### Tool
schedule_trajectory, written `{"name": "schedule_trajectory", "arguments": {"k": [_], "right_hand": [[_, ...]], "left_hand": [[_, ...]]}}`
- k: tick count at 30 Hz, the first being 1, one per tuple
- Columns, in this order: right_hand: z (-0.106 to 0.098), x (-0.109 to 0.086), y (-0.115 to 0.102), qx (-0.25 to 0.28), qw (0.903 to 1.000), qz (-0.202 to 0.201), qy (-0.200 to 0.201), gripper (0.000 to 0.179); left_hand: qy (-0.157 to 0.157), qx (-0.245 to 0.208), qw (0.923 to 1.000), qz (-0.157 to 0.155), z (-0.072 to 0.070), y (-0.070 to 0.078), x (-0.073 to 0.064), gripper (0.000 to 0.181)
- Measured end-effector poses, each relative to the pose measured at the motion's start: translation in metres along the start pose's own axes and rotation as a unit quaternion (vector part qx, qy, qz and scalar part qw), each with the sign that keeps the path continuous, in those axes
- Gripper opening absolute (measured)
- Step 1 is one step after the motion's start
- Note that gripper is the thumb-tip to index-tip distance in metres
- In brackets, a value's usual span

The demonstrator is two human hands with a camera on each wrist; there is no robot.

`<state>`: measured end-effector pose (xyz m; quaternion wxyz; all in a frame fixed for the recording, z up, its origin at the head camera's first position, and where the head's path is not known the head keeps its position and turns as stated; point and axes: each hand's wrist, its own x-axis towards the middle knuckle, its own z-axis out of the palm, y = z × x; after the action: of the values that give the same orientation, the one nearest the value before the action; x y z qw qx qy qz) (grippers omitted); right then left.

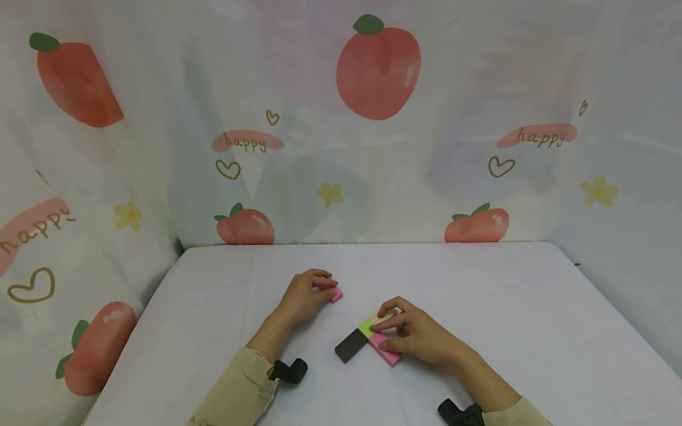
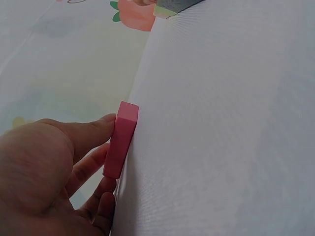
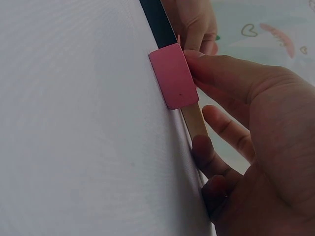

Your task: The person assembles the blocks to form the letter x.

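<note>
In the head view my left hand [image 1: 306,296] is at the table's middle, pinching a small pink block [image 1: 336,294]. The left wrist view shows the thumb on one side of that pink block [image 2: 121,140], with fingers behind and below. Nearer to me, my right hand [image 1: 423,331] grips a second pink block [image 1: 388,349] with thumb and index finger. This one touches a bright green block [image 1: 365,328], which sits between a black block [image 1: 351,345] and a pale wood-coloured block [image 1: 379,318]. Another right finger rests on the pale block, partly hiding it.
A white cloth covers the table [image 1: 506,296]. Behind and to the left hang printed curtains [image 1: 298,77] with fruit, hearts and flowers. A black wrist camera [image 1: 290,371] is on the left wrist, another black camera [image 1: 458,412] on the right.
</note>
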<state>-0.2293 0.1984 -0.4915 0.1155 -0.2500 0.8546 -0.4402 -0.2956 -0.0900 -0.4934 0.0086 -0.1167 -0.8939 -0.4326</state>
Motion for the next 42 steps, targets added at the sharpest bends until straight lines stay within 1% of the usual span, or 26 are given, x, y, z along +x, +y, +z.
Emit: {"name": "schedule_trajectory", "arguments": {"k": [7,14,17,22,24,32,39,42], "right_hand": [[-0.0005,-0.0010,0.0006,0.002,1.0000,-0.007,0.001,0.028],[-0.0012,-0.0011,0.0015,-0.008,0.9999,-0.007,0.004,0.028],[-0.0014,-0.0014,0.0008,-0.012,0.9999,-0.003,0.005,0.028],[-0.0014,-0.0013,-0.0002,-0.015,0.9999,-0.002,0.005,0.028],[-0.0013,-0.0011,-0.0003,-0.013,0.9999,-0.002,0.005,0.028],[-0.0001,0.0003,0.0008,-0.013,0.9999,-0.009,0.003,0.028],[-0.0008,0.0013,0.0010,-0.018,0.9998,0.007,0.007,0.028],[-0.0003,0.0009,0.0012,-0.019,0.9998,0.005,0.005,0.028]], "left_hand": [[-0.003,-0.002,0.9999,-0.012,0.0010,-0.0007,0.0012,0.019],[-0.004,0.009,0.9999,-0.005,0.0007,0.0005,0.0015,0.020],[-0.005,0.010,0.9998,-0.015,0.0009,0.0015,0.0018,0.020],[-0.009,0.011,0.9997,-0.019,0.0008,0.0034,0.0010,0.020],[-0.009,0.011,0.9998,-0.015,0.0008,0.0038,0.0004,0.019],[-0.007,0.013,0.9997,-0.019,0.0013,0.0057,-0.0016,0.018],[-0.011,0.020,0.9997,-0.004,0.0018,0.0071,-0.0027,0.018],[-0.013,0.022,0.9997,-0.002,0.0021,0.0082,-0.0030,0.018]]}}
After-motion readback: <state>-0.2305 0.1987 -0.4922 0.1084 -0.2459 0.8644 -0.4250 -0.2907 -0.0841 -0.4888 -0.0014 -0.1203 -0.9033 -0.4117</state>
